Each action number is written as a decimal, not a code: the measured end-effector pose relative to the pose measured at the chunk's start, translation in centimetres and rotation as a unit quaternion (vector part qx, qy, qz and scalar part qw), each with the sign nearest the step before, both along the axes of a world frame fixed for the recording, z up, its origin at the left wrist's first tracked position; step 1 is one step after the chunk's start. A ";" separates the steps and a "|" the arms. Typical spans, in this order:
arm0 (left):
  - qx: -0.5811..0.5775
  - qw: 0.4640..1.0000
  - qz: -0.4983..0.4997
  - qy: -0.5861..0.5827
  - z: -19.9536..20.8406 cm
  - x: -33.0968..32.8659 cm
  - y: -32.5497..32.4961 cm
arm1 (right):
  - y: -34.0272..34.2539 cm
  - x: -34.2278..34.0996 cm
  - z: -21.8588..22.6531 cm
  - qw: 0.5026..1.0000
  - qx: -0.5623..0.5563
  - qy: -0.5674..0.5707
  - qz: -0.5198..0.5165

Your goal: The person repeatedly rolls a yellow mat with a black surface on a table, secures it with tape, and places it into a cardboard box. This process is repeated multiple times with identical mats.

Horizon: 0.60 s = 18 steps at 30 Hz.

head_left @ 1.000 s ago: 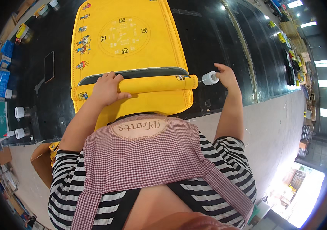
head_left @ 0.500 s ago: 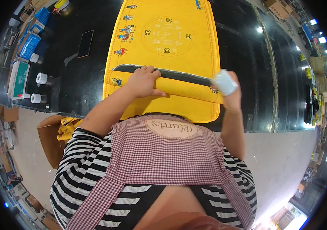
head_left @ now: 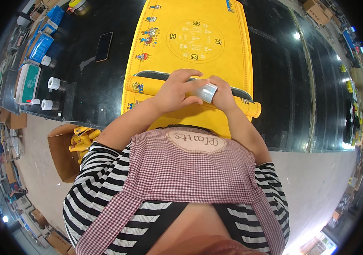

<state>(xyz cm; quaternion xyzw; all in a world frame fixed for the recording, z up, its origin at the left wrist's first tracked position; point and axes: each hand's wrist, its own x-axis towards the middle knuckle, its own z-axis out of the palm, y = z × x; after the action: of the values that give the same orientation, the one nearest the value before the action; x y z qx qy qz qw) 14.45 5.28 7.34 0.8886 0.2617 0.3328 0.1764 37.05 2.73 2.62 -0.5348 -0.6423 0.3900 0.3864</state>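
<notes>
A yellow printed mat (head_left: 173, 63) lies on the black table, with a rolled yellow mat (head_left: 149, 86) across its near part. The roll's dark underside (head_left: 156, 75) shows along its far side. Above the roll's middle, my right hand (head_left: 223, 94) is closed on a shiny, silvery-white piece (head_left: 207, 92) whose exact kind I cannot make out. My left hand (head_left: 179, 90) reaches in beside it, thumb and fingers apart at the piece's left end. Whether its fingertips touch the piece is hard to tell.
A phone (head_left: 104, 46) lies left of the mat. White rolls (head_left: 54, 83), a green-and-white box (head_left: 29, 85) and blue packages (head_left: 42, 46) stand along the table's left side. Below the table's left edge, a cardboard box (head_left: 60, 146) holds several yellow rolls (head_left: 81, 138).
My right hand has brought the shiny piece from the roll's right end to its middle. My left hand has lifted off the roll and moved right toward it.
</notes>
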 end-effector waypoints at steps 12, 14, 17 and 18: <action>0.108 0.991 -0.058 -0.050 -0.7 2.8 0.3 | 0.9 0.8 -0.5 0.994 -0.093 0.057 0.020; 0.087 0.993 -0.066 -0.054 -0.1 3.1 0.4 | 0.7 0.4 -0.8 0.998 -0.008 0.050 0.022; -0.057 0.995 -0.075 -0.027 1.1 3.7 1.0 | -0.4 -0.2 -1.2 0.991 0.132 0.020 0.003; -0.143 0.988 -0.064 0.016 1.5 3.9 1.2 | -0.8 -0.3 -1.0 0.984 0.178 -0.021 -0.016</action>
<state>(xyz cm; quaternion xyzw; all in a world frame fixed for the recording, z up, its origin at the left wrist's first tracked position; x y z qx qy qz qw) 18.36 6.50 8.83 0.8744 0.2517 0.2657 0.3185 36.78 1.94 1.57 -0.4757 -0.7008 0.2522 0.4680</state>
